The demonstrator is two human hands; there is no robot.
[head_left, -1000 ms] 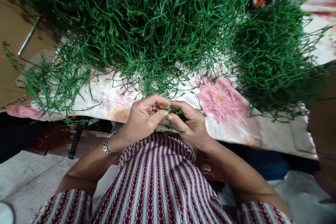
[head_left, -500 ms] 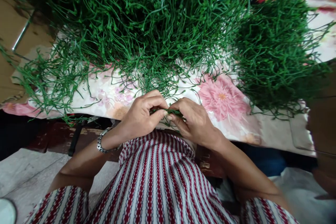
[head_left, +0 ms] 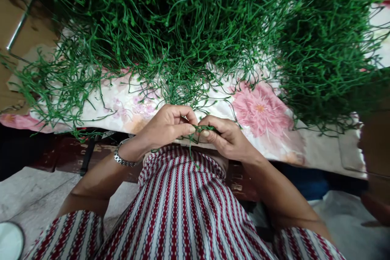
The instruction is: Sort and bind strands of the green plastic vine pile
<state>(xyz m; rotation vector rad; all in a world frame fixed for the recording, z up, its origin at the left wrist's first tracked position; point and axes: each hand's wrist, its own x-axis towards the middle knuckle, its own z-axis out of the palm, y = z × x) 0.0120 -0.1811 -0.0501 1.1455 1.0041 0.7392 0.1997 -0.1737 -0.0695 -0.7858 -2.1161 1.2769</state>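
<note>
Shirt fabric (head_left: 179,211), striped in red and white, is filling the near part of my head-camera feed. Just beyond it I am watching two hands meeting fingertip to fingertip. The left hand (head_left: 167,128), a metal band (head_left: 123,156) circling its wrist, is pinching one end of a small bunch of green strands (head_left: 210,128) between thumb and forefinger; the right hand (head_left: 227,138) is gripping the same bunch from the other side. One strand is hanging down from between them toward the shirt. They are holding the bunch at the near edge of a floral cloth (head_left: 122,124). Farther out, I am seeing a loose clump (head_left: 61,89) sprawling at the left, a denser pile (head_left: 329,57) standing at the right, and the largest heap (head_left: 183,12) covering the far side between them.
</note>
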